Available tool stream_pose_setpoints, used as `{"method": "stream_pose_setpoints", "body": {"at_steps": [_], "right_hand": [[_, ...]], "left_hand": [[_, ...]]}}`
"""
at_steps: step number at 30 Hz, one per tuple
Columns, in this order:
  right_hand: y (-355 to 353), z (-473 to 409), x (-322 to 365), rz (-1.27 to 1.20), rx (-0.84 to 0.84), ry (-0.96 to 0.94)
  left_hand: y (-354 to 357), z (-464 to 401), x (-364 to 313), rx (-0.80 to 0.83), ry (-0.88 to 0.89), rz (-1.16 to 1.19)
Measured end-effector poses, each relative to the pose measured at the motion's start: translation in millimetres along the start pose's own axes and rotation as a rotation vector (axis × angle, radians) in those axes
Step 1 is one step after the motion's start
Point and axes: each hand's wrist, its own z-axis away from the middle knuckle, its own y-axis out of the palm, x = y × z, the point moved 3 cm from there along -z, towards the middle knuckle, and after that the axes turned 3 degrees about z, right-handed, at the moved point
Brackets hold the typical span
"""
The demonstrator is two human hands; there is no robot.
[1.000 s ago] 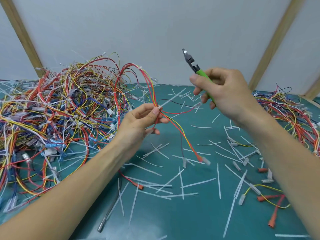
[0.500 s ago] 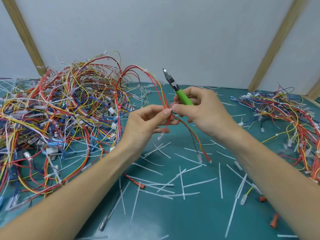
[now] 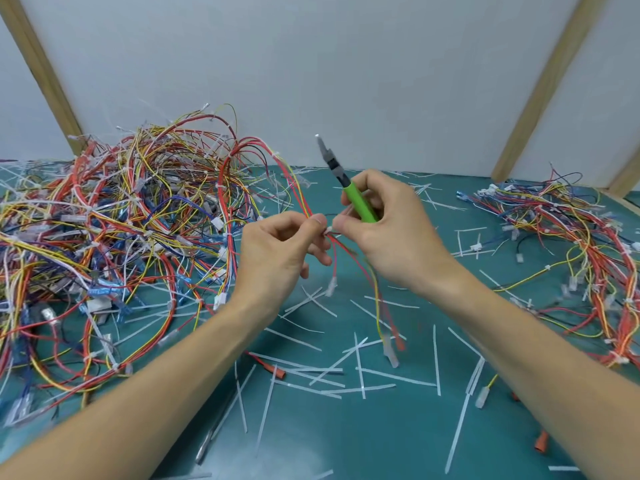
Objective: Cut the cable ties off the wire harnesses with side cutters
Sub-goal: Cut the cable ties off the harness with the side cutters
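Since approx. 1 s ago the right hand [image 3: 388, 233] has been brought down and in from the raised position to meet the left hand [image 3: 277, 251], w/ the side cutters [image 3: 349, 188] carried along, nose now pointing up and away from the work. The harness in hand [image 3: 349, 258] is pinched by the left thumb and forefinger just beside a white cable tie [image 3: 328, 231]; its red/yellow wires hang below to the surface [image 3: 398, 438]. The right fingers are curled round the green cutter handle, while thumb and forefinger tip are pressed at the tie, seemingly to pick or turn it. Cutter jaws appear closed, not on anything. Judged step: tie being located and positioned, cut not yet made. For a clean cut, the tie head should be rotated clear of the wires, the bundle held taut by the left hand, and the cutters re-gripped so the nose is brought down flat against the strap only; insulation must not be nipped. The uncut pile [image 3: 114, 244] lies left, a further harness pile [image 3: 571, 244] far right, w/ cut tie strips [image 3: 325, 372] scattered between.
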Motion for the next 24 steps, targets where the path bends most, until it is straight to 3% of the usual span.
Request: {"method": "stream_pose_setpoints", "body": {"at_steps": [4,14,20,24], "right_hand": [[-10,-5,-4,-0.037,-0.035,0.035],[-16,-4,6,0.110,0.094,-0.152],[-31,-9,13,0.067,0.023,-0.154],[-59,-20,7,0.169,0.215,-0.084]], "left_hand": [[2,-1,0,0.024,-0.044,0.074],[4,-2,2,0.280,-0.048,0.056],[-8,-7,3,0.121,0.004,0.096],[-15,-11,4,0.030,-0.007,0.112]]}}
